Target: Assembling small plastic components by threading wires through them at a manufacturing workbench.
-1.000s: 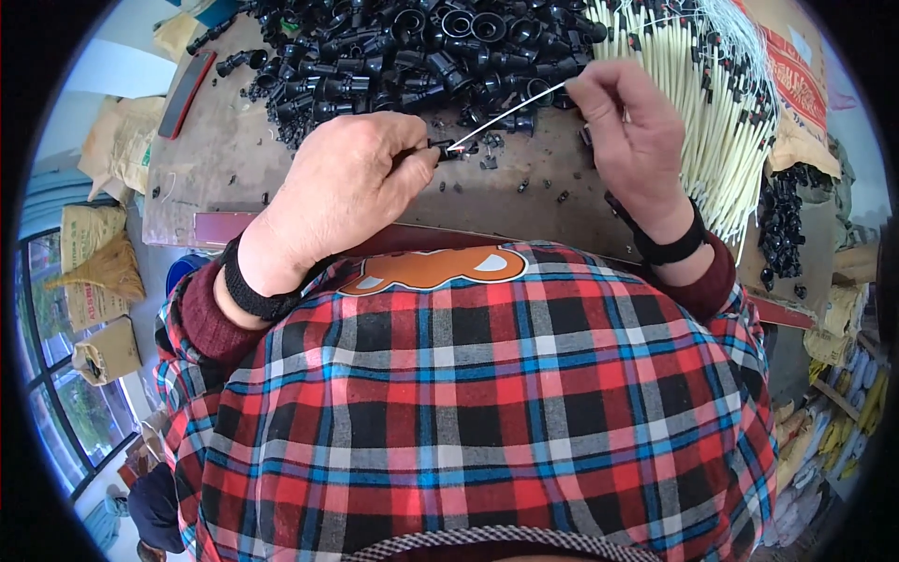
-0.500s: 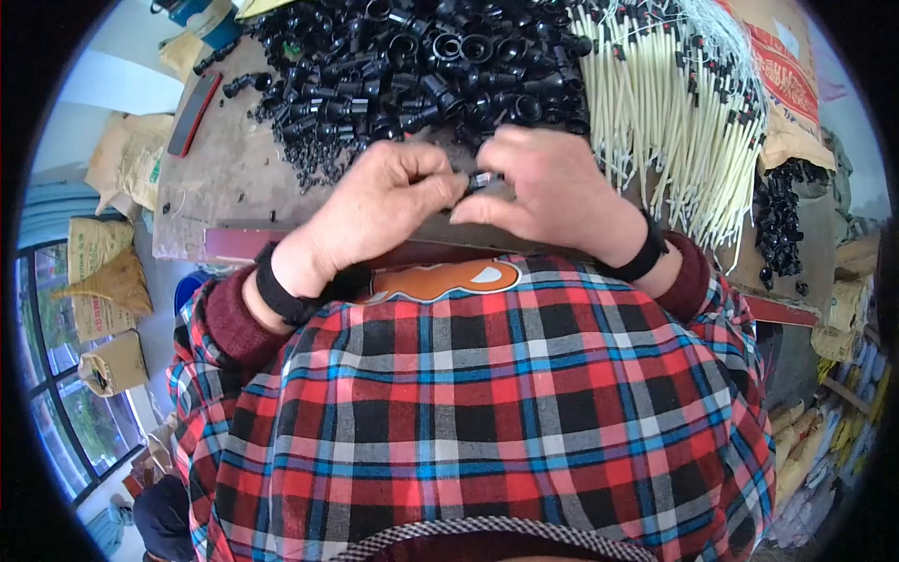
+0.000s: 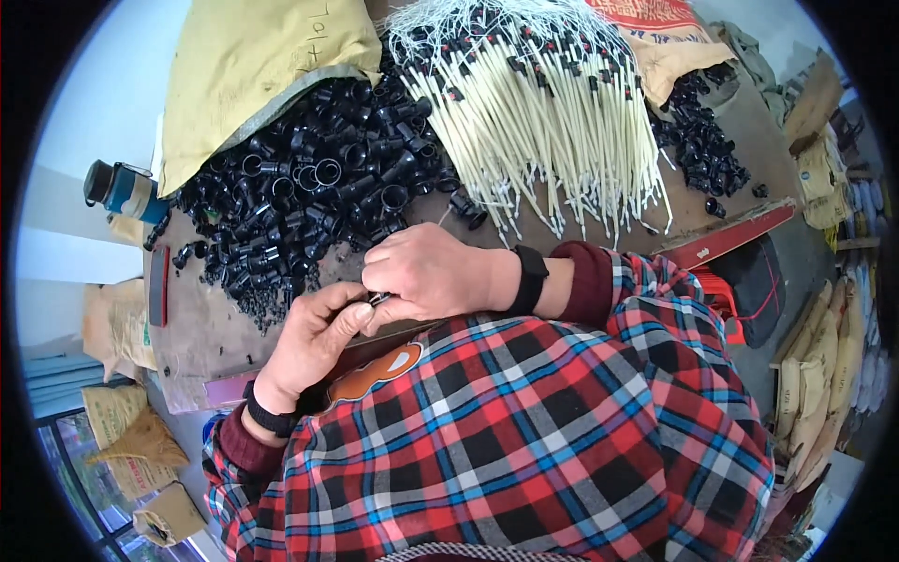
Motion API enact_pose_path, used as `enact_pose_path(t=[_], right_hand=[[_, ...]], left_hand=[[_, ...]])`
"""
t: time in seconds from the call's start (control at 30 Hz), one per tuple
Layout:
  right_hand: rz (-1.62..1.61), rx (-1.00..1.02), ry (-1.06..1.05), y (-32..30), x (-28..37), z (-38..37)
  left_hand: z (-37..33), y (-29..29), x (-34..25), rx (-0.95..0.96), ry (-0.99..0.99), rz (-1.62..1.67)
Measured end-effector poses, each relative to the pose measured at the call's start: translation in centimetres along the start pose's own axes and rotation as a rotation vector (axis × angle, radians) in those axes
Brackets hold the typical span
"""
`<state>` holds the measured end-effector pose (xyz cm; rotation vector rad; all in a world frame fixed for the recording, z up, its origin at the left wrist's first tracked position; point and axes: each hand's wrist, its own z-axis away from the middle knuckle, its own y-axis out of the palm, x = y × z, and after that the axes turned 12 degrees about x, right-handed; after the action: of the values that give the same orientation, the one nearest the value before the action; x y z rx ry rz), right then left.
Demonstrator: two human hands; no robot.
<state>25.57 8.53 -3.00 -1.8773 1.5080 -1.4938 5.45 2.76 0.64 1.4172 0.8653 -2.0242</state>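
Close to the table's front edge, my two hands meet around a small black plastic piece (image 3: 378,299), mostly covered by fingers. My left hand (image 3: 314,339) pinches its near end between thumb and fingers. My right hand (image 3: 426,273) is curled over the other end, knuckles up. Just beyond them lies a large heap of black plastic pipe fittings (image 3: 328,201), with tiny black bits (image 3: 260,307) at its near edge. To the right of the heap is a thick bundle of cream-coloured thin tubes (image 3: 552,140) with black and red ends and pale strands.
A yellow sack (image 3: 267,70) leans over the heap's far side. At far left stands a blue bottle (image 3: 134,194), with a red-and-black flat tool (image 3: 159,286) nearer. More small black parts (image 3: 698,140) spill from a printed sack (image 3: 660,42) at right. A red strip (image 3: 740,232) edges the table.
The view has swung right and tilted, so the table appears turned and the yellow sack shows more fully. My hands have drawn closer together around the small black piece.
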Motion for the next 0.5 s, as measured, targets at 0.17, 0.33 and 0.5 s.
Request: enact_pose_path(t=[0.17, 0.33, 0.5], right_hand=[[-0.116, 0.067, 0.084, 0.3, 0.1, 0.2], [-0.294, -0.127, 0.274, -2.1, -1.2, 1.7], [0.1, -0.378, 0.707, -7.2, -5.2, 5.5]], left_hand=[[0.8, 0.1, -0.1, -0.079, -0.107, -0.225], [7.4, -4.3, 0.3, -0.249, -0.312, -0.226], [19.9, -8.5, 1.6, -0.327, -0.999, -0.514]])
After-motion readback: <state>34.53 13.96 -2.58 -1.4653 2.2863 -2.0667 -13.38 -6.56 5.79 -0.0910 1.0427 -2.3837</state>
